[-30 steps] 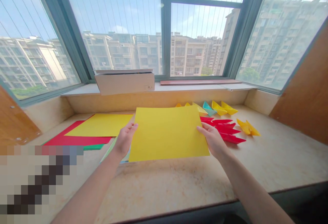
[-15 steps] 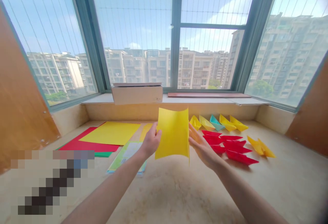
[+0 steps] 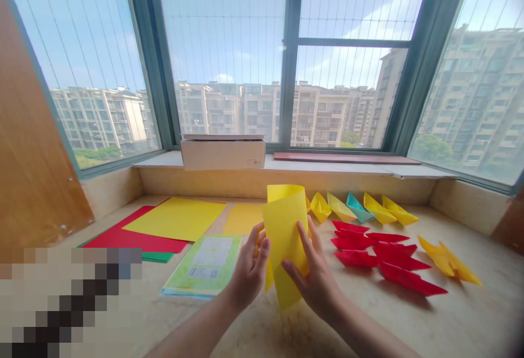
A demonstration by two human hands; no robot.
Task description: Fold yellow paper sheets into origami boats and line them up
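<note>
A yellow sheet of paper (image 3: 284, 238) is held upright above the counter, bent over on itself into a loose, open fold. My left hand (image 3: 248, 270) is at its left edge, fingers curled and thumb close to the paper; part of this grip is hidden. On the right side, my right hand (image 3: 317, 276) presses its thumb and a finger against the front face, with other fingers by the right edge. Just beyond my right hand lie several red folded paper boats (image 3: 397, 257).
A row of yellow and teal paper boats (image 3: 360, 208) stands at the back right, and a yellow folded piece (image 3: 450, 260) lies far right. Left are yellow sheets (image 3: 176, 219), a red sheet (image 3: 135, 238) and a green paper pack (image 3: 207, 265). A white box (image 3: 223, 153) rests on the sill.
The yellow paper has gone from facing me broadly to being bent round into a loose fold. My right hand has moved onto its front face, and both hands are lower and nearer.
</note>
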